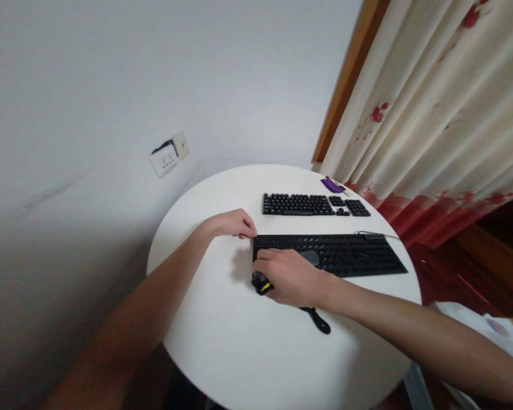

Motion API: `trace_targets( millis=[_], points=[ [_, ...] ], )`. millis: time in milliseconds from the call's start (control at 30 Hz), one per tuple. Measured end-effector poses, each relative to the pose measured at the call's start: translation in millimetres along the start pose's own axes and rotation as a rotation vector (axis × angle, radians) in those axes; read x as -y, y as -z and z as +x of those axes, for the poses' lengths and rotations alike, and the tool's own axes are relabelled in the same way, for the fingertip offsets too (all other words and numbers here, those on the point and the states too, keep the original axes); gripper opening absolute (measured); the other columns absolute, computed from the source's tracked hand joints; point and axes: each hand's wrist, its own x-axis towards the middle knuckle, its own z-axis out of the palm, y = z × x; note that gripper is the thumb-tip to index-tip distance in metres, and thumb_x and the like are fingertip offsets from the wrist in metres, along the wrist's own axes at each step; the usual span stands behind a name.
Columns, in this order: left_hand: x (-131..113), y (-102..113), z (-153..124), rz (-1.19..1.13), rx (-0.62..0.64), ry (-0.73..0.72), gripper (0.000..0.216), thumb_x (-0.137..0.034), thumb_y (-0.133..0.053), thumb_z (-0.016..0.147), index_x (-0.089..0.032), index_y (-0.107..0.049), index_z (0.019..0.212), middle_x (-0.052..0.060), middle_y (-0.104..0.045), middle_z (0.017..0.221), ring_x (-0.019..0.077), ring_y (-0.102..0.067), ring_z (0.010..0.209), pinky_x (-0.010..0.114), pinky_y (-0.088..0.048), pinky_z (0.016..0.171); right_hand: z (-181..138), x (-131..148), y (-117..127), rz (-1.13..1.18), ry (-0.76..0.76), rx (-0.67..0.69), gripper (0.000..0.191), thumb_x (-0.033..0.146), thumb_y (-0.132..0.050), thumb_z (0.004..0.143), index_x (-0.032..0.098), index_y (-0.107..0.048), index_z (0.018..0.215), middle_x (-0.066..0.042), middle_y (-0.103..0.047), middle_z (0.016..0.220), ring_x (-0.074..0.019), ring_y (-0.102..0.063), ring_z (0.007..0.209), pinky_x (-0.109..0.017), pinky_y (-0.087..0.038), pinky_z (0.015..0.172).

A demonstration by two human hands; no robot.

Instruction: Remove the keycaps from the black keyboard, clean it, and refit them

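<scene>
A black keyboard base (359,256) lies on the white round table, its keycaps off and small switches showing. My left hand (238,224) is closed at the base's far left corner, thumb and fingers pinching it. Above the base's left end, my right hand (287,277) wraps around a black tool with a yellow mark (263,283); its exact kind is mostly hidden by my fingers. A dark grey rounded part (310,257) shows behind that hand, over the switches. From beneath my right wrist a black handle-like piece (320,323) sticks out; whether it belongs to the tool I cannot tell.
Black keycaps (297,204) are laid out in keyboard order behind the base. A purple item (332,185) lies near the table's far right edge. A thin cable (385,234) runs off to the right. Wall and curtain (410,114) bound the white table (222,341).
</scene>
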Motion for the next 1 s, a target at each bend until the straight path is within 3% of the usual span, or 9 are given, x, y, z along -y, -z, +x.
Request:
trace_targets(
  millis=[167,367,600,1000],
  points=[
    [-1,-1,0,-0.021,0.000,0.002,0.027,-0.034,-0.067,0.068,-0.013,-0.077,0.082,0.003,-0.063,0.060,0.0130,-0.052,0.059,0.023,-0.037,0.054,15,14,-20,-0.151,0.047,0.009,0.018,0.006,-0.054,0.084,0.013,-0.060,0.099,-0.009,-0.066,0.098,-0.0241,-0.063,0.086,-0.035,-0.050,0.074],
    [1,0,1,-0.009,-0.001,-0.007,0.025,-0.034,-0.068,0.067,-0.014,-0.077,0.080,0.003,-0.064,0.060,0.0130,-0.052,0.058,0.024,-0.036,0.053,-1,7,-16,-0.236,-0.011,0.063,0.013,0.006,-0.052,0.090,0.013,-0.062,0.094,-0.011,-0.066,0.096,-0.0244,-0.063,0.085,-0.035,-0.050,0.071],
    [3,2,2,0.006,0.015,-0.003,0.027,-0.037,-0.068,0.069,-0.015,-0.078,0.083,0.003,-0.066,0.065,0.0137,-0.054,0.061,0.024,-0.037,0.055,-64,-30,-11,-0.277,-0.188,0.120,0.013,0.007,-0.052,0.089,0.014,-0.062,0.093,-0.010,-0.066,0.097,-0.0253,-0.063,0.088,-0.036,-0.049,0.076],
    [2,7,3,0.072,0.036,0.018,0.028,-0.041,-0.067,0.072,-0.017,-0.077,0.082,0.003,-0.065,0.065,0.0146,-0.054,0.062,0.024,-0.037,0.056,-188,-110,-21,-0.185,-0.620,0.053,0.019,0.010,-0.059,0.079,0.017,-0.064,0.096,-0.008,-0.067,0.099,-0.0242,-0.064,0.097,-0.030,-0.045,0.079]
  ],
)
